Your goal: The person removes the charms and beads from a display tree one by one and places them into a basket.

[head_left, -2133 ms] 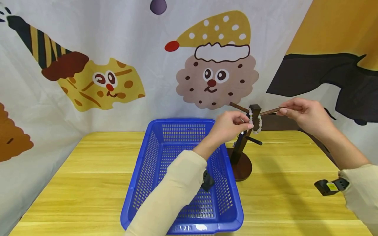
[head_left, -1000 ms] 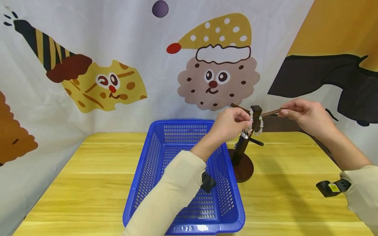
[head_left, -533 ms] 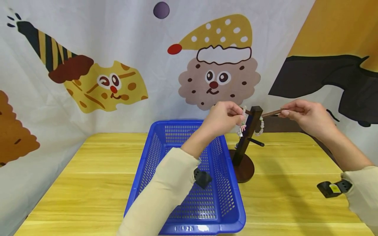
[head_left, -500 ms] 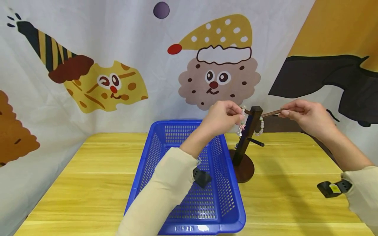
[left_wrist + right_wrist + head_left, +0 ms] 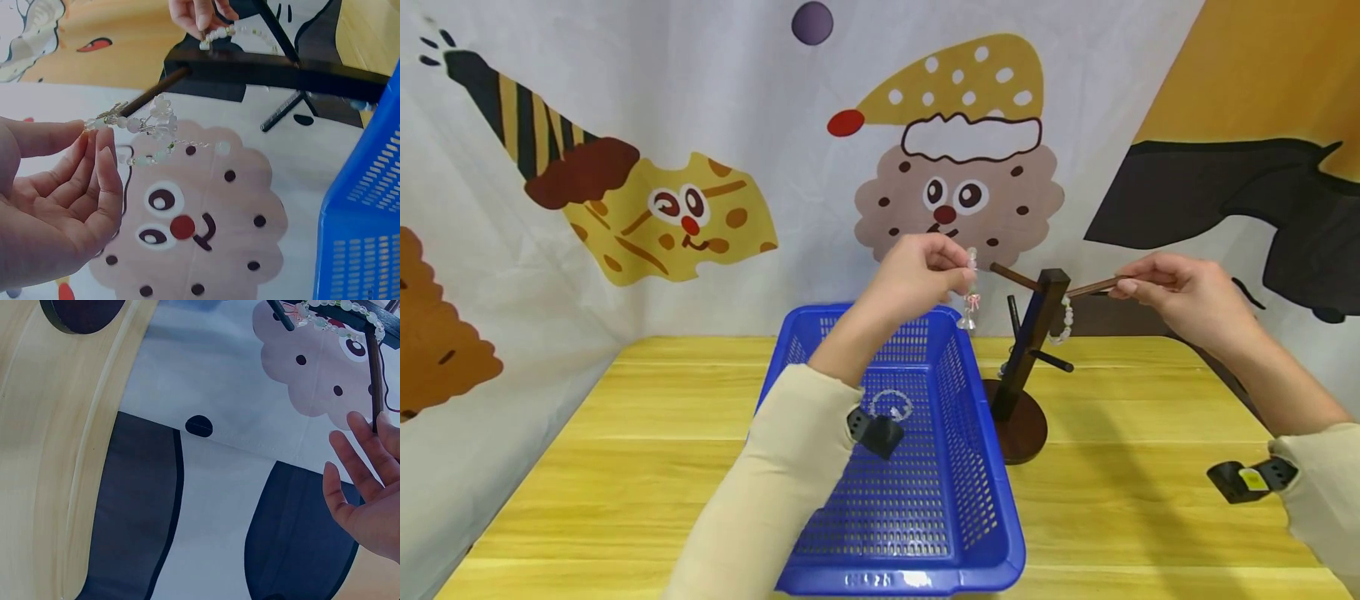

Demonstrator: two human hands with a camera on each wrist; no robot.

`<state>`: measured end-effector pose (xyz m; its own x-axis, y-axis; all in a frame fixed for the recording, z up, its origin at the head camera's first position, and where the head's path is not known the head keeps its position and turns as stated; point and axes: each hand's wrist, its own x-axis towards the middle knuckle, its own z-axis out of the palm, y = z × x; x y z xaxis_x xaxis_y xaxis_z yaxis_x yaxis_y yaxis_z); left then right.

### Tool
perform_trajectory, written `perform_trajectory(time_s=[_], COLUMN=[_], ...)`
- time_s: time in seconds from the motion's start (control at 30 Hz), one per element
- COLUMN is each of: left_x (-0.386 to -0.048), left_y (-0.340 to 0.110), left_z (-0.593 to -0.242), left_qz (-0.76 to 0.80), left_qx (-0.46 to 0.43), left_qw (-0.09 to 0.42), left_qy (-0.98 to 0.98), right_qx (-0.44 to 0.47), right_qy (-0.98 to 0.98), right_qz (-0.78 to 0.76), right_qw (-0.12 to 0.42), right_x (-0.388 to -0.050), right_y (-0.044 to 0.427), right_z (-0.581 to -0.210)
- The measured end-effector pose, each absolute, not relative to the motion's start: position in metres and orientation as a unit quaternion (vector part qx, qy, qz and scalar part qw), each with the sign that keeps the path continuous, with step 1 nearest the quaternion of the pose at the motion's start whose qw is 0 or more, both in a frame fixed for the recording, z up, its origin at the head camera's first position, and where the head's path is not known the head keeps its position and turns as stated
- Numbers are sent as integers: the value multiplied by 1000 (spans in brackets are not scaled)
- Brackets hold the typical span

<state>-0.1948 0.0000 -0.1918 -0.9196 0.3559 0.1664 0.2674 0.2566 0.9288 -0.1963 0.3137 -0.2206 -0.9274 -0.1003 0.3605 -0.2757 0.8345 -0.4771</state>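
My left hand [image 5: 919,273] pinches a pale beaded bracelet [image 5: 972,287] between thumb and fingertips; a pink bow and clear flower charms dangle from it. It hangs over the basket's back right part, left of the dark wooden stand [image 5: 1026,354], apart from the upper left peg [image 5: 1015,276]. In the left wrist view the beads [image 5: 132,123] show close by the peg's end. My right hand [image 5: 1180,292] pinches the tip of the upper right peg [image 5: 1093,287]. Another beaded bracelet [image 5: 1063,323] hangs on that peg near the post. A third bracelet [image 5: 891,406] lies in the blue basket [image 5: 1011,533].
The stand's round base [image 5: 1022,429] sits on the wooden table [image 5: 1120,467], right beside the basket. Lower pegs [image 5: 1051,361] stick out of the post, and something small and bluish hangs low on its left. A printed cloth [image 5: 805,208] hangs behind the table.
My left hand has drawn the bracelet off the upper left peg and carried it left, over the basket. The bracelet in the basket has come into sight. My right hand stays on its peg.
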Motion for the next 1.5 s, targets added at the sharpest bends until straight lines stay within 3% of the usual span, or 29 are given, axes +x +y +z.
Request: perform_trajectory(time_s=[0.93, 1.5], left_x=[-228, -233], left_y=[-41, -49], left_z=[-292, -330], left_qz=[519, 473], left_qx=[115, 86], left_qw=[73, 160], left_qy=[844, 862], right_qx=[96, 94], right_qy=[-945, -945], right_qz=[269, 273], right_qw=[159, 155], right_x=[-197, -197], right_y=[315, 314], right_z=[-221, -222])
